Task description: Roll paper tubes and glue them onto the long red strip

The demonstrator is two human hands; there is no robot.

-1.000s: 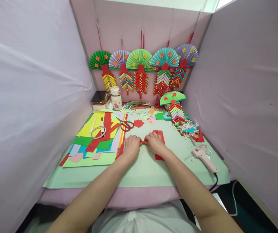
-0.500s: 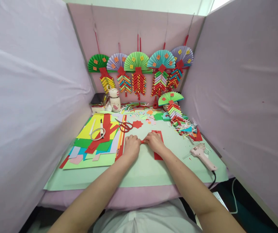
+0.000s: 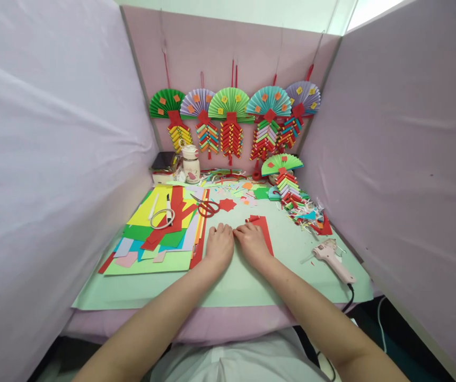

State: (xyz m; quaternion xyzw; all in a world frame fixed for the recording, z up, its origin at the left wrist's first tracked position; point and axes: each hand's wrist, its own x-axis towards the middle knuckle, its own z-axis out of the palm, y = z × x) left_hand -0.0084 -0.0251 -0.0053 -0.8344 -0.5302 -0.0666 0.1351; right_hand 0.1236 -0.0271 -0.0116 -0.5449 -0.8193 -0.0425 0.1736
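Observation:
My left hand (image 3: 220,245) rests on the pale green mat with its fingers curled down. Close beside it, my right hand (image 3: 251,244) has its fingers bent and pressed together. A sliver of a red paper roll (image 3: 234,232) shows between the two hands; the fingers cover the rest. Under and beyond my right hand lies a red paper sheet (image 3: 265,233), with a small red rolled piece (image 3: 253,218) at its far edge. Red-handled scissors (image 3: 209,208) and a red star-edged paper piece (image 3: 227,204) lie past my left hand.
Coloured paper sheets (image 3: 148,262) are stacked at left, with a craft knife (image 3: 168,209) and a ring of tape (image 3: 156,225) on top. A glue gun (image 3: 333,260) lies at right near paper scraps (image 3: 307,215). Paper fan ornaments (image 3: 231,103) hang behind a bottle (image 3: 191,164).
My hands have come closer together, so less of the red roll shows between them. The small rolled piece by my right hand is now plainer to see. The view has shifted slightly.

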